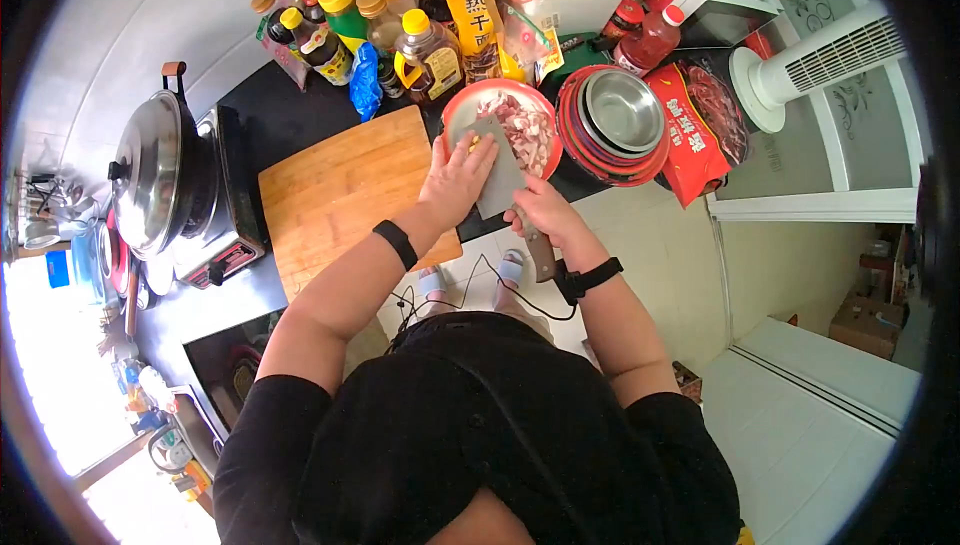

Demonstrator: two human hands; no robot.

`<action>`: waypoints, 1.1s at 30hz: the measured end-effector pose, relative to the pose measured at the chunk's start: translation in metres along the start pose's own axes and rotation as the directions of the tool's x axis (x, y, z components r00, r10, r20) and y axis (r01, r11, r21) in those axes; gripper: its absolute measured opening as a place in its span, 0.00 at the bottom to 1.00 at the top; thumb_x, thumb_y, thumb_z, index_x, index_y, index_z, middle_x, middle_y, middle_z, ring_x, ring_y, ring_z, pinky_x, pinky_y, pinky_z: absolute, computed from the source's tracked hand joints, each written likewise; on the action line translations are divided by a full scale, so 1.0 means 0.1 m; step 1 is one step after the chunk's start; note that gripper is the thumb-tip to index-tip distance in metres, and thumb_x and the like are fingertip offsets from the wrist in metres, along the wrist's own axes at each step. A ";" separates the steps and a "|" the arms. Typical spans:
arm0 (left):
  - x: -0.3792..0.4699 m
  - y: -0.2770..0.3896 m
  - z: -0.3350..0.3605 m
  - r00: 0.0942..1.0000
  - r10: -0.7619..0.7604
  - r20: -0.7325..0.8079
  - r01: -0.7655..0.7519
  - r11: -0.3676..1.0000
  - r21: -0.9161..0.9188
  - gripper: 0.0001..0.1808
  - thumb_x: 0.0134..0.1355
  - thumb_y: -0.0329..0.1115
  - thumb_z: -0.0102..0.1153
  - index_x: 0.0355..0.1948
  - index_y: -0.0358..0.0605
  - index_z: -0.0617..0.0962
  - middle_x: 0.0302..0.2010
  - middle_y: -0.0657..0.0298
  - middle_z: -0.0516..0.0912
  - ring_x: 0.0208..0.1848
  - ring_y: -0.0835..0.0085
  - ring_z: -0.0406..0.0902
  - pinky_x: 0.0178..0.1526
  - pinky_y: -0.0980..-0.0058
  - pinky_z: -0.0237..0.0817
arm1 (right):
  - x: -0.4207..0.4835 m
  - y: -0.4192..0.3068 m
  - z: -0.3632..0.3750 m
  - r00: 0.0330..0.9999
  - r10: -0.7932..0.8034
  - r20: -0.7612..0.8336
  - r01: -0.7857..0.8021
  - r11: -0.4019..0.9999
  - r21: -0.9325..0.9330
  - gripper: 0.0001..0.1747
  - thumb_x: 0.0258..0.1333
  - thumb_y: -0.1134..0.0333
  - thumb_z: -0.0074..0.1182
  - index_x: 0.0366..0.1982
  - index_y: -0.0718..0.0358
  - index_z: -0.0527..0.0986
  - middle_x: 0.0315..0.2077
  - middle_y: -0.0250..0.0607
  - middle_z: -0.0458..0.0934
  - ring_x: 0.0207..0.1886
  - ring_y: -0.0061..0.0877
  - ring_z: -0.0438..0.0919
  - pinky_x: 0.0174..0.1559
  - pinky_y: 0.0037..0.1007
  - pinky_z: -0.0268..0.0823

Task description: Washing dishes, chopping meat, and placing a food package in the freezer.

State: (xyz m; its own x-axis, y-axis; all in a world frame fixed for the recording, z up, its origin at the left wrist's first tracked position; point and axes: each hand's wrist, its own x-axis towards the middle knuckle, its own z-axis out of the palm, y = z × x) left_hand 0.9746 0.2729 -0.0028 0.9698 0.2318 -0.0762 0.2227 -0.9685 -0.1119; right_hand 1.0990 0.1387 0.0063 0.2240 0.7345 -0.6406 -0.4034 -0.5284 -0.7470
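Note:
My right hand (pixel 546 209) grips the handle of a cleaver (pixel 504 170), whose broad blade reaches over the rim of a red-edged bowl (pixel 553 106). Pieces of raw meat (pixel 523 129) fill the right part of that bowl. Spread flat, my left hand (pixel 459 174) lies against the blade with its fingertips above the bowl. Small yellowish pieces (pixel 474 143) show by those fingertips, likely on the blade; my fingers partly hide them. Left of the bowl lies a wooden cutting board (pixel 352 181) with nothing on its visible surface.
A lidded wok (pixel 154 170) stands on a gas stove (pixel 225 192) at the left. Several bottles, including a yellow-capped jug (pixel 431 57), line the back. Stacked metal bowls (pixel 625 111), a red food bag (pixel 697 121) and a white fan (pixel 817 65) stand right. A cable (pixel 480 282) hangs below.

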 end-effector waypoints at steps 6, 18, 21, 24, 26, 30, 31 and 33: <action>0.03 -0.01 -0.01 0.995 -0.076 0.064 0.080 0.995 -0.063 0.36 0.56 0.34 0.48 0.66 0.43 0.53 0.68 0.59 0.50 0.69 0.59 0.47 0.63 0.42 0.42 | -0.06 -0.04 0.01 1.000 0.011 -0.002 -0.011 1.000 -0.002 0.10 0.56 0.68 0.40 0.38 0.64 0.66 0.24 0.45 0.75 0.19 0.26 0.73 0.22 0.29 0.67; 0.08 -0.06 0.14 0.975 -0.178 0.134 0.182 0.983 -0.021 0.44 0.48 0.45 0.60 0.64 0.42 0.56 0.66 0.59 0.54 0.68 0.63 0.46 0.60 0.40 0.47 | -0.09 -0.01 -0.03 0.999 0.025 -0.036 -0.025 1.000 -0.016 0.11 0.54 0.67 0.43 0.37 0.65 0.68 0.22 0.43 0.75 0.19 0.25 0.73 0.22 0.28 0.67; 0.08 -0.09 0.13 0.972 -0.176 0.158 0.175 0.984 0.015 0.48 0.46 0.53 0.62 0.64 0.42 0.57 0.64 0.60 0.56 0.68 0.64 0.46 0.60 0.40 0.47 | -0.09 0.02 -0.09 0.999 0.016 -0.046 -0.017 1.000 -0.019 0.11 0.54 0.67 0.44 0.37 0.65 0.68 0.22 0.43 0.75 0.19 0.25 0.73 0.22 0.27 0.66; 0.08 -0.09 0.18 0.974 -0.172 0.150 0.163 0.984 0.070 0.51 0.44 0.59 0.61 0.63 0.42 0.57 0.64 0.61 0.57 0.68 0.64 0.47 0.60 0.40 0.47 | -0.11 0.02 -0.12 0.998 -0.001 -0.055 -0.001 0.999 -0.037 0.11 0.54 0.67 0.43 0.38 0.65 0.68 0.22 0.42 0.75 0.19 0.25 0.73 0.22 0.27 0.66; 0.09 -0.09 0.17 0.973 -0.169 0.155 0.157 0.984 0.089 0.52 0.44 0.61 0.60 0.63 0.42 0.57 0.63 0.62 0.58 0.68 0.64 0.47 0.60 0.40 0.47 | -0.15 -0.01 -0.14 0.997 -0.008 -0.072 0.004 0.998 -0.057 0.11 0.54 0.67 0.43 0.38 0.65 0.68 0.22 0.42 0.75 0.19 0.24 0.73 0.22 0.27 0.66; 0.10 -0.08 0.11 0.958 -0.190 0.214 0.179 0.981 0.073 0.50 0.43 0.61 0.61 0.62 0.43 0.60 0.64 0.62 0.58 0.68 0.64 0.46 0.60 0.39 0.47 | -0.26 -0.05 -0.19 0.994 -0.041 -0.101 0.026 0.989 -0.143 0.11 0.54 0.67 0.42 0.38 0.66 0.67 0.22 0.41 0.74 0.19 0.23 0.72 0.22 0.26 0.66; 0.09 -0.08 0.09 0.957 -0.190 0.219 0.185 0.982 0.045 0.49 0.44 0.60 0.61 0.62 0.44 0.60 0.64 0.62 0.58 0.69 0.64 0.45 0.60 0.39 0.47 | -0.28 -0.05 -0.21 0.993 -0.057 -0.108 0.038 0.984 -0.175 0.11 0.54 0.67 0.42 0.37 0.66 0.67 0.22 0.41 0.74 0.19 0.23 0.72 0.22 0.26 0.66; 0.07 -0.09 0.08 0.958 -0.183 0.221 0.199 0.979 -0.050 0.44 0.47 0.54 0.60 0.61 0.43 0.62 0.64 0.61 0.57 0.69 0.63 0.45 0.59 0.38 0.47 | -0.37 -0.05 -0.22 0.983 -0.102 -0.153 0.075 0.982 -0.173 0.10 0.55 0.67 0.42 0.36 0.65 0.67 0.22 0.41 0.74 0.19 0.22 0.72 0.22 0.25 0.65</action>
State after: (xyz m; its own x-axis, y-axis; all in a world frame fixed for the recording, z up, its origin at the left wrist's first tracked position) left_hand 0.9789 0.2839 -0.0098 0.8662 0.4197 -0.2712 0.4157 -0.9064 -0.0750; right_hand 1.1125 0.1050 0.0301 0.3969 0.7110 -0.5806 -0.2257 -0.5375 -0.8125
